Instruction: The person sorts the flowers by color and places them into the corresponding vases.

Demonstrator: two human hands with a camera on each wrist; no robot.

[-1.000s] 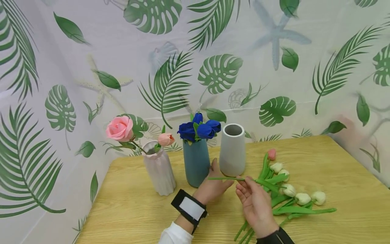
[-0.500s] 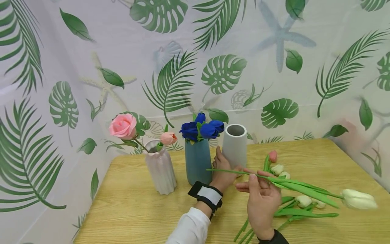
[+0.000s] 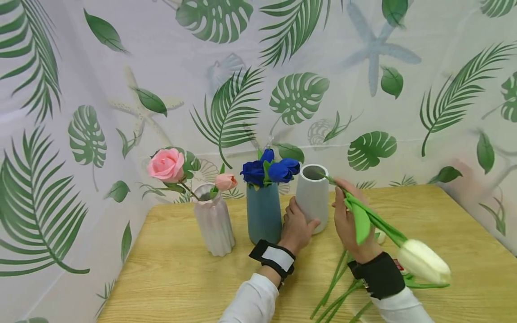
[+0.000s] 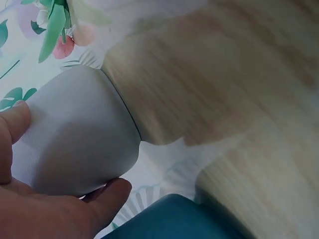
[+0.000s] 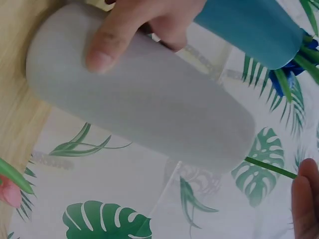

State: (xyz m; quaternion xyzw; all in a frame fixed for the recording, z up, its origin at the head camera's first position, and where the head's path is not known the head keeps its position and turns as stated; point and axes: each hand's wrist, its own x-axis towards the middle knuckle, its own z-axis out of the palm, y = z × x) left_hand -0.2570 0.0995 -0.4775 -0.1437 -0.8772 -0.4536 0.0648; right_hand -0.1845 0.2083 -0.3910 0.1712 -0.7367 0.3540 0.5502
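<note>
My left hand [image 3: 298, 228] grips the lower part of a white vase [image 3: 312, 197], its thumb across the front and its fingers on the left side. In the left wrist view, thumb and fingers lie round the vase wall [image 4: 84, 129]. My right hand [image 3: 352, 224] pinches the green stem of a white tulip [image 3: 426, 262] beside the vase's mouth. The stem tip dips into the opening, while the bloom points down to the right. In the right wrist view the stem [image 5: 271, 168] runs from the right fingertips [image 5: 304, 199] to the vase rim.
A blue vase [image 3: 263, 215] with blue flowers stands just left of the white one. Further left, a pearly ribbed vase [image 3: 214, 224] holds a pink rose and a pink tulip. More stems [image 3: 335, 287] lie under my right arm on the wooden table [image 3: 181, 287].
My right hand has lifted the white tulip from the pile and turned its stem into the white vase's mouth. My left hand has moved from beside the blue vase onto the white vase.
</note>
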